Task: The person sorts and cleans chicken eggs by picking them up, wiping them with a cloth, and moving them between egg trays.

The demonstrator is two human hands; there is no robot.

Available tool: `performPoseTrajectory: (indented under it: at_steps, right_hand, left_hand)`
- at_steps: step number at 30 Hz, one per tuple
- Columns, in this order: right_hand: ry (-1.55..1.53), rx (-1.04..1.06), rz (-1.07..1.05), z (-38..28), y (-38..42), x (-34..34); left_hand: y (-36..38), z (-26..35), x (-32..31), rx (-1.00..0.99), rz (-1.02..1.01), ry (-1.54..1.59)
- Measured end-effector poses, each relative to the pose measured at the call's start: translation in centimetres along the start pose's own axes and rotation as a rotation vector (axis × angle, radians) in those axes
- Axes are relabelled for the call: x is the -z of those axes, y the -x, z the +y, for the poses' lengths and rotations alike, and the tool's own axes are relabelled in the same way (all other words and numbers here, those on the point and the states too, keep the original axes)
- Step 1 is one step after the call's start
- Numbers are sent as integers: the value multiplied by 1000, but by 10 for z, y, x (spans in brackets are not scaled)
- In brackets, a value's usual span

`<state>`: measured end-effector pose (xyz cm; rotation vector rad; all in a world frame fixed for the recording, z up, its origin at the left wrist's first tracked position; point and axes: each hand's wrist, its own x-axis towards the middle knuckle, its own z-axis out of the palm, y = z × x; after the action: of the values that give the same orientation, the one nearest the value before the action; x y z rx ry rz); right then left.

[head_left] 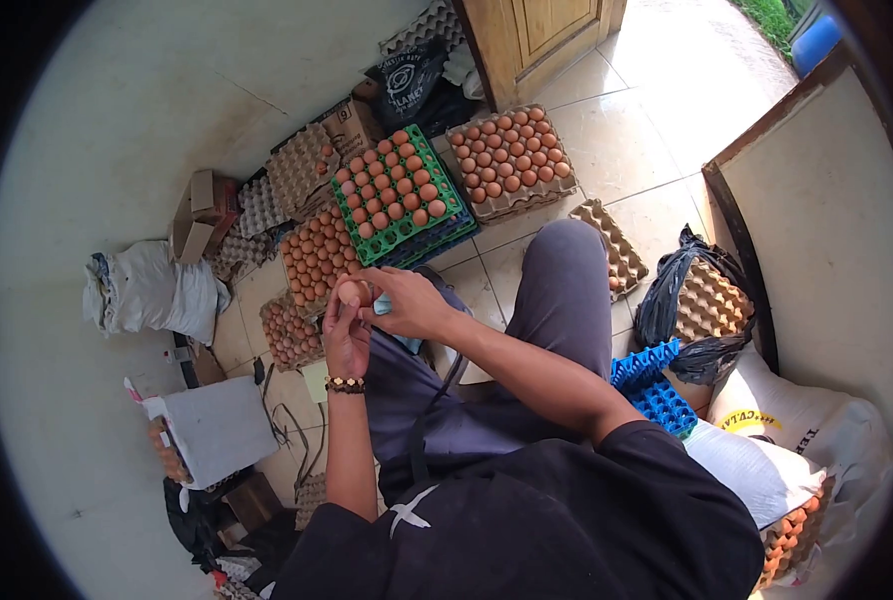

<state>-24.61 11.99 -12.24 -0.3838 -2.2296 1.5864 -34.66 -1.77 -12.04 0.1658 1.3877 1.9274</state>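
In front of my lap, my left hand has its fingers closed round a brown egg; a beaded bracelet sits on that wrist. My right hand reaches over from the right and meets the egg, with a small light blue piece, perhaps cloth or sponge, in its fingers. Just beyond both hands is a cardboard tray full of brown eggs. Behind it stands a green plastic tray of eggs on a stack of dark blue trays. More eggs lie in a lower cardboard tray to the left.
A tall cardboard tray stack topped with eggs stands near the wooden door. On the right are a cardboard tray, a black plastic bag, blue trays and white sacks. A white-covered box stands left.
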Motion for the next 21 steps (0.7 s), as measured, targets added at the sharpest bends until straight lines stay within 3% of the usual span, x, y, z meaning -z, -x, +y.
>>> performPoseTrajectory:
  at_steps: [13,16,19,21]
  right_hand:
    - [-38,87,98,2,2,-7]
    - [-16,25,-17,2,1,-3]
    - [-24,24,29,8,0,-10]
    - [-233,-9,77,11,-4,-10]
  left_hand:
    - [-5,-9,23,-34,36,-160]
    - [-7,-9,25,-31,66,-260]
    - [-2,0,-1,-45,260,-350]
    - [0,11,-4,-149,311,-617]
